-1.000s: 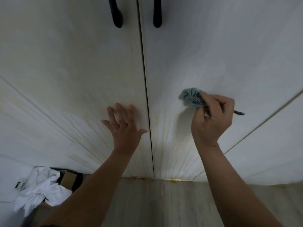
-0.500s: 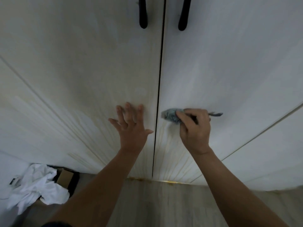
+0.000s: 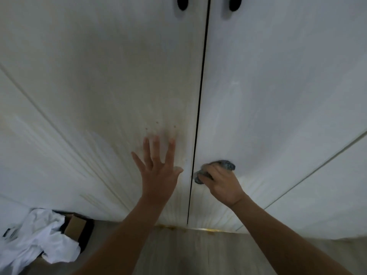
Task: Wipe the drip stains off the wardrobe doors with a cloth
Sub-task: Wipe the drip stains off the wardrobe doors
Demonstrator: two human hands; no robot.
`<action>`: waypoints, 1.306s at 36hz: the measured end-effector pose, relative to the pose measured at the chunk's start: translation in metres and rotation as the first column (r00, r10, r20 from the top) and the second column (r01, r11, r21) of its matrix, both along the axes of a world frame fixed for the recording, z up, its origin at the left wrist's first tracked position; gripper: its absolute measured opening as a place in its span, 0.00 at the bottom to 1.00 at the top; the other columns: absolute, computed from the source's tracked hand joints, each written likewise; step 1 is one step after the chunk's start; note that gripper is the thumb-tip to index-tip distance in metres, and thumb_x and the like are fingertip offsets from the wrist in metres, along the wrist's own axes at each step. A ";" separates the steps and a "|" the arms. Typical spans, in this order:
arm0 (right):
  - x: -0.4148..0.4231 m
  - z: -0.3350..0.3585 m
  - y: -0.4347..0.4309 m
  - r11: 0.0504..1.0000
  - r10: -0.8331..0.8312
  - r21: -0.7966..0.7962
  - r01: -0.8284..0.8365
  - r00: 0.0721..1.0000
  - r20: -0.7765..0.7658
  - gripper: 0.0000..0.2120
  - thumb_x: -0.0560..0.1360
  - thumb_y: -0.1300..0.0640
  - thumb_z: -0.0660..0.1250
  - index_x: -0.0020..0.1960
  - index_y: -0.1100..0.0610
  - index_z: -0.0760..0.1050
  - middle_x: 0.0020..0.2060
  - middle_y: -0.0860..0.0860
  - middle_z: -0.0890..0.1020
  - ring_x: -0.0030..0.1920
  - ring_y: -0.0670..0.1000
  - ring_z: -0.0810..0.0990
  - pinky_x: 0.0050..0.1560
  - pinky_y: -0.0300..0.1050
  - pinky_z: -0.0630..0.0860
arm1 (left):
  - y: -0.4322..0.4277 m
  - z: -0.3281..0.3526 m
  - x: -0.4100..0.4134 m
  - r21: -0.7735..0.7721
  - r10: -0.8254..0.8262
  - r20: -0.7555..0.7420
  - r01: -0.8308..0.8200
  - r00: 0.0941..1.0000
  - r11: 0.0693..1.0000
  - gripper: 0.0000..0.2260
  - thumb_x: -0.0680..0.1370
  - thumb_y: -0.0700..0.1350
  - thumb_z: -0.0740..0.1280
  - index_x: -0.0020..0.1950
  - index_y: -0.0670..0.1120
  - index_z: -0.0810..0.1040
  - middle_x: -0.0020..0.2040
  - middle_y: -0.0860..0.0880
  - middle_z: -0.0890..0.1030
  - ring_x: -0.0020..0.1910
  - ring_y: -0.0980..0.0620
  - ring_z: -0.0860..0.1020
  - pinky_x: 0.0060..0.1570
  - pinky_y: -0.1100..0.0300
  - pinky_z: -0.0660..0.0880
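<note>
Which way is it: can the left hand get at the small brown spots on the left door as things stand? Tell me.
Probably yes. The left hand lies flat and open on the left door, and the brown spots sit just above its fingertips, with nothing between. The cloth is in the right hand, though.

White garment [image 3: 37, 233], cardboard box [image 3: 76, 227], floor [image 3: 178, 253].

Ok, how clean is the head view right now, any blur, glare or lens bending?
Head view: left hand fingertips smear with motion blur; cloth in right hand reads fairly sharp. Wide-angle lens bends door panel lines outward. Lighting dim and flat, glare only on the brass strip at the doors' foot.
</note>
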State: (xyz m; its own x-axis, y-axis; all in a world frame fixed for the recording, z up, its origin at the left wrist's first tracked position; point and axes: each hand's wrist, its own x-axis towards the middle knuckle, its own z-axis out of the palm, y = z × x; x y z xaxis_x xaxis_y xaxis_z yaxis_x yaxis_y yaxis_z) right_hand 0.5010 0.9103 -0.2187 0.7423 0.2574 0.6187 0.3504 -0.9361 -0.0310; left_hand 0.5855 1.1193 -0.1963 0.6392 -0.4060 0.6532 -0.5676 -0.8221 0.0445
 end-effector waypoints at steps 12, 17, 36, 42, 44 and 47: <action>0.028 0.101 0.002 0.971 -0.234 0.185 0.150 0.742 0.628 0.09 0.79 0.66 0.69 0.53 0.59 0.86 0.43 0.58 0.81 0.42 0.59 0.78 0.36 0.45 0.71 | -0.016 -0.089 -0.006 -0.008 0.032 0.000 -0.032 0.999 0.999 0.61 0.60 0.64 0.81 0.84 0.51 0.51 0.84 0.39 0.43 0.82 0.31 0.47 0.65 0.16 0.55; 0.030 0.008 0.004 0.989 -0.142 0.057 0.133 0.801 0.581 0.09 0.77 0.65 0.69 0.53 0.57 0.85 0.44 0.57 0.80 0.44 0.59 0.77 0.32 0.46 0.72 | -0.016 -0.108 0.005 0.024 0.016 -0.026 -0.016 1.000 1.000 0.67 0.56 0.66 0.82 0.85 0.53 0.46 0.84 0.40 0.45 0.82 0.33 0.45 0.63 0.16 0.57; 0.027 -0.001 -0.007 0.991 -0.135 0.083 0.109 0.690 0.711 0.15 0.74 0.66 0.65 0.56 0.56 0.85 0.45 0.57 0.77 0.45 0.60 0.76 0.34 0.48 0.74 | -0.021 -0.110 -0.005 0.036 0.070 -0.130 -0.066 0.989 0.997 0.67 0.66 0.67 0.77 0.74 0.60 0.19 0.71 0.51 0.14 0.73 0.41 0.19 0.70 0.20 0.48; 0.028 -0.097 -0.007 0.991 -0.035 -0.069 0.113 0.727 0.685 0.14 0.82 0.61 0.59 0.53 0.58 0.84 0.42 0.57 0.76 0.42 0.58 0.73 0.34 0.48 0.72 | -0.019 -0.113 -0.008 0.028 0.081 -0.138 -0.078 0.987 0.997 0.68 0.65 0.67 0.78 0.75 0.61 0.21 0.72 0.52 0.15 0.74 0.42 0.20 0.70 0.20 0.48; 0.026 -0.135 -0.013 0.971 0.092 -0.232 0.061 0.799 0.594 0.09 0.82 0.59 0.64 0.53 0.57 0.83 0.42 0.56 0.77 0.42 0.57 0.73 0.35 0.50 0.71 | -0.021 -0.113 -0.008 0.028 0.089 -0.135 -0.086 0.987 0.996 0.68 0.64 0.68 0.78 0.74 0.62 0.20 0.72 0.52 0.15 0.74 0.42 0.20 0.70 0.20 0.47; 0.017 -0.156 -0.023 0.903 0.217 -0.430 -0.017 0.881 0.421 0.06 0.80 0.61 0.67 0.52 0.56 0.83 0.42 0.55 0.78 0.42 0.56 0.73 0.34 0.49 0.71 | -0.022 -0.109 -0.010 0.027 0.093 -0.154 -0.090 0.984 0.996 0.69 0.63 0.68 0.78 0.72 0.62 0.18 0.71 0.52 0.14 0.75 0.42 0.20 0.70 0.20 0.48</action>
State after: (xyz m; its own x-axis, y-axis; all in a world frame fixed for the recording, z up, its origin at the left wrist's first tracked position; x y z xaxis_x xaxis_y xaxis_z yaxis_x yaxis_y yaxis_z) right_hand 0.5185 0.8872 -0.3748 0.3565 0.6236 0.6957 0.3396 -0.7802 0.5253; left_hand 0.5757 1.0973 -0.3051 0.7673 -0.3527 0.5355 -0.4772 -0.8719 0.1095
